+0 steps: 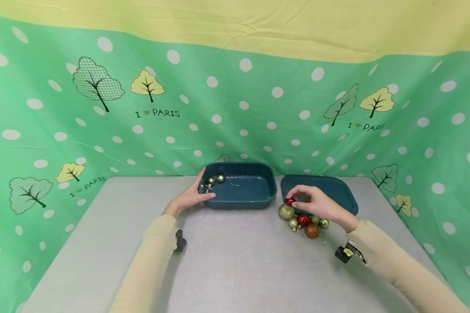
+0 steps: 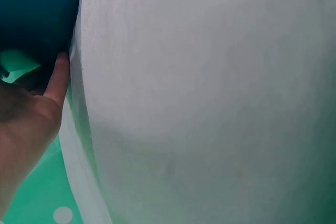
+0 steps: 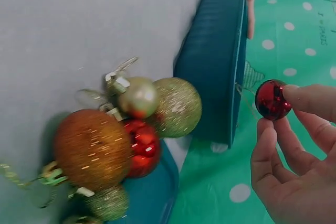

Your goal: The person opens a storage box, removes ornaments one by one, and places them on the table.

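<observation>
My left hand (image 1: 189, 196) holds the left end of a blue plastic box (image 1: 239, 204), its thumb along the front wall and its fingers by the left side. Inside the box lie small gold baubles (image 1: 221, 178) near the left end. My right hand (image 1: 317, 203) pinches a small shiny red bauble (image 3: 272, 99) between thumb and fingertips, above a pile. The pile has a glittery gold bauble (image 3: 176, 107), an orange bauble (image 3: 93, 148), another red bauble (image 1: 303, 219) and several small gold ones. In the left wrist view, only part of the left hand (image 2: 32, 114) shows against the box.
A blue lid (image 1: 338, 191) lies flat to the right of the box, partly behind the right hand and pile. The grey table (image 1: 235, 261) meets a green dotted cloth (image 1: 258, 113) at its back and sides. Loops of gold string hang from several baubles.
</observation>
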{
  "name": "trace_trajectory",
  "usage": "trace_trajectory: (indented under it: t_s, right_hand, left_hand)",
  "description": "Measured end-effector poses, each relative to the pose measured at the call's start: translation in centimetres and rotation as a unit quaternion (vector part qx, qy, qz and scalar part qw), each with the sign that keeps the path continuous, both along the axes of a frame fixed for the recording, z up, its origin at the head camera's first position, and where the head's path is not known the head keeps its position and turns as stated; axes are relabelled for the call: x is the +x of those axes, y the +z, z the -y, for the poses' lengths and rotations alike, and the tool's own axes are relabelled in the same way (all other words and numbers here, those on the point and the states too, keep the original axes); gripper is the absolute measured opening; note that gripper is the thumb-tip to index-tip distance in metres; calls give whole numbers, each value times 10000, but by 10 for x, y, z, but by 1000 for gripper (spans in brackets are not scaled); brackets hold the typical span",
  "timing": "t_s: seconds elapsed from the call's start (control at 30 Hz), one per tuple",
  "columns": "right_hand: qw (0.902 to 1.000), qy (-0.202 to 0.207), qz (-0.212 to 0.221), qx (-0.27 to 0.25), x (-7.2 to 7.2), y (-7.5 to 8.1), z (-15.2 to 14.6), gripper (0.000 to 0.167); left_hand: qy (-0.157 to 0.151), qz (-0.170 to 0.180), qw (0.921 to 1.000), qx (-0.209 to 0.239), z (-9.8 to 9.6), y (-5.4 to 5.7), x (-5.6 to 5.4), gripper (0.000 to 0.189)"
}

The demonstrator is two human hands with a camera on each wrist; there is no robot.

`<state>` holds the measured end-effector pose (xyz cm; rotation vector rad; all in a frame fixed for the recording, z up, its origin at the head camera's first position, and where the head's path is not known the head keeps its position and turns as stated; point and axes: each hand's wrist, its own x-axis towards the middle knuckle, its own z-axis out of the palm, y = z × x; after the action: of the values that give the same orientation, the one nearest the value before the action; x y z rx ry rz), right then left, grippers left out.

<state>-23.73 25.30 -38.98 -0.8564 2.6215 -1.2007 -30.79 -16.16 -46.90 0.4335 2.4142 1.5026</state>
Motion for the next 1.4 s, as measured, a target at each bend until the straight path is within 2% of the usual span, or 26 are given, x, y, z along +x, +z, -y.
trace_trajectory:
  t_s: [0.17, 0.37, 0.63, 0.87, 0.93, 1.03, 1.13, 1.2, 1.27, 1.4]
  right_hand:
    - [9999, -93, -42, -126, 8, -11, -14, 14]
    - [9990, -259, 120, -356, 17, -22, -30, 16]
    - [9980, -457, 6, -441, 30, -25, -48, 17]
    - [9976, -242, 35, -649, 43, -25, -65, 20]
    - [9977, -117, 28, -665, 46, -25, -69, 20]
    - [9980, 16, 58, -629, 50, -29, -77, 20]
    - [9982, 32, 136, -575, 52, -36, -84, 20]
    - [9981, -13, 211, -586, 54, -41, -88, 20]
    - [9980, -36, 227, -584, 55, -46, -92, 21]
    - [9975, -77, 233, -659, 57, -54, -97, 22]
  left_hand:
    - [-14, -1, 10000, -13, -1, 2, 0, 106]
    - [19, 60, 9999, -140, -1, 1, 1, 105]
    - [18, 43, 9999, -95, -1, 1, 1, 105]
    - [-34, 103, 9999, -85, 0, 1, 1, 105]
    - [-63, 162, 9998, -49, 0, 5, 2, 105]
    - [-118, 248, 9996, -19, -2, 16, 7, 104]
    - [-143, 301, 9994, -14, -3, 29, 14, 104]
    - [-151, 292, 9995, -8, -4, 33, 16, 103]
    - [-145, 285, 9995, 20, -4, 31, 16, 103]
    - [-81, 235, 9997, 73, -1, 15, 8, 104]
